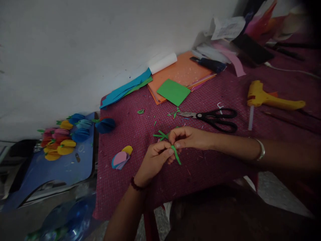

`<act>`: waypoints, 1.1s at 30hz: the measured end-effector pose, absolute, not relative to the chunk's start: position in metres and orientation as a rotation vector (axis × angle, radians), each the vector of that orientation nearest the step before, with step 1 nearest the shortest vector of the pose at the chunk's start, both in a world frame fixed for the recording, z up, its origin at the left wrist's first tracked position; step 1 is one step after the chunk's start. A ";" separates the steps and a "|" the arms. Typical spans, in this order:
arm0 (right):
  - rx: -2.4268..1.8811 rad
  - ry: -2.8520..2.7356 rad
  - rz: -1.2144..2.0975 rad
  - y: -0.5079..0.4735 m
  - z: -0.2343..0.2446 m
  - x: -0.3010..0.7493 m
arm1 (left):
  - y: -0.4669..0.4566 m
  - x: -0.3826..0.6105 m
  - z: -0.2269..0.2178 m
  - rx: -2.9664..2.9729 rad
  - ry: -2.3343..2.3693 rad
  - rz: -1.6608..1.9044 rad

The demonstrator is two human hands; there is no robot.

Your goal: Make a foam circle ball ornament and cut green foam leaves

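Note:
My left hand (pixel 154 160) and my right hand (pixel 189 138) meet over the maroon checked tablecloth (pixel 200 167). Both pinch a thin green paper strip (pixel 176 155) that sticks out below the fingertips. More narrow green strips (pixel 161 135) lie on the cloth just behind my hands. A small stack of cut paper petals (pixel 121 157), pink, yellow and blue, rests to the left of my left hand.
Black scissors (pixel 215 117) lie behind my right hand, a yellow glue gun (pixel 271 98) farther right. A green sheet (pixel 173 91) sits on orange paper (pixel 184 72) by a white roll (pixel 162 62). Finished paper flowers (pixel 64 137) fill a blue tray (pixel 62 167) at left.

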State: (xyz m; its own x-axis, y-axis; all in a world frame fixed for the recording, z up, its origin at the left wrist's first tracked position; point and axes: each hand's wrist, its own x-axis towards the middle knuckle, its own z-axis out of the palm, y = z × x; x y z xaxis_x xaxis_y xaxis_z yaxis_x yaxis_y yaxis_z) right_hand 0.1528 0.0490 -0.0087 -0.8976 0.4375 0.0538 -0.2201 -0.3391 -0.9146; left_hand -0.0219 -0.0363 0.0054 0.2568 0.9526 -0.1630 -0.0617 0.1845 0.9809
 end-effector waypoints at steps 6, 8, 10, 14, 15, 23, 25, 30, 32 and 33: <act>-0.281 -1.474 2.292 0.049 -0.008 0.153 | -0.036 -0.022 0.008 1.228 1.060 0.942; -0.274 -1.476 2.289 0.050 -0.008 0.153 | -0.036 -0.022 0.007 1.240 1.059 0.947; -0.269 -1.485 2.289 0.050 -0.008 0.154 | -0.036 -0.022 0.006 1.245 1.064 0.954; -0.286 -1.536 2.269 0.051 -0.007 0.155 | -0.036 -0.022 0.007 1.248 1.085 0.957; -0.296 -1.549 2.260 0.051 -0.007 0.156 | -0.037 -0.021 0.007 1.246 1.087 0.959; -0.314 -1.592 2.248 0.050 -0.009 0.154 | -0.037 -0.019 0.011 1.215 1.122 0.957; -0.330 -1.633 2.211 0.050 -0.009 0.154 | -0.036 -0.019 0.011 1.231 1.153 0.940; -0.405 -1.844 1.974 0.049 -0.004 0.155 | -0.036 -0.016 0.014 1.342 1.287 0.914; -0.436 -1.921 1.875 0.049 -0.004 0.156 | -0.036 -0.014 0.014 1.432 1.344 0.924; -0.446 -1.949 1.834 0.049 -0.004 0.156 | -0.036 -0.013 0.015 1.485 1.369 0.934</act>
